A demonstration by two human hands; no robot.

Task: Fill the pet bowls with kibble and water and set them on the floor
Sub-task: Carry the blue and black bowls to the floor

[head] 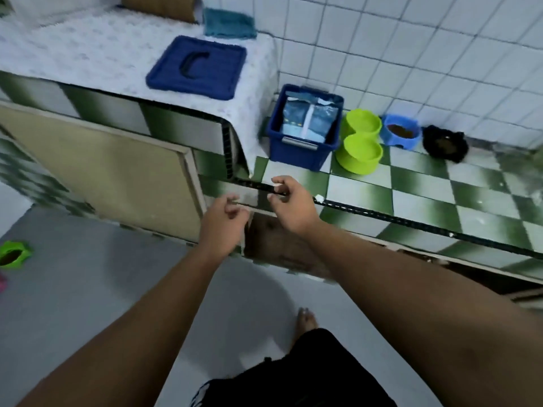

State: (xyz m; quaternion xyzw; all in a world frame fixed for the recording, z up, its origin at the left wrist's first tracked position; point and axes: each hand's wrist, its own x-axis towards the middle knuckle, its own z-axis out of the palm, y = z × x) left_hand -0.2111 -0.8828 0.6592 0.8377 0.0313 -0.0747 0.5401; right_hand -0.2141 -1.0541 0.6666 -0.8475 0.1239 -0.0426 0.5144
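On the green-and-white checkered counter [426,183] ahead of me, against the white tiled wall [411,54], the pet things stand in a row. An open blue bin [299,155] holds a bluish kibble bag [307,120] standing upright inside it. Just right of the bin sits a lime green double bowl [360,142], its two cups one behind the other. Next comes a small blue bowl [399,133] with brown kibble in it, then a black bowl [445,142] too blurred for me to read its contents. The bin's blue lid [197,67] lies flat, handle up, on the raised ledge to the left, on a white patterned cover [88,45], with a teal cloth [229,23] behind it near the wall. Both my arms reach forward at the counter's front edge. The left hand [223,221] hangs with fingers loosely curled and holds nothing. The right hand [289,204], just beside it and slightly farther forward, is likewise loosely curled and empty, hovering over the dark edge strip. Down on the grey floor [88,283], at the far left, a green bowl [13,255] with something dark in it sits well apart from the others. A beige cupboard door [102,171] stands below the ledge, and my bare foot [305,320] shows beneath my arms.
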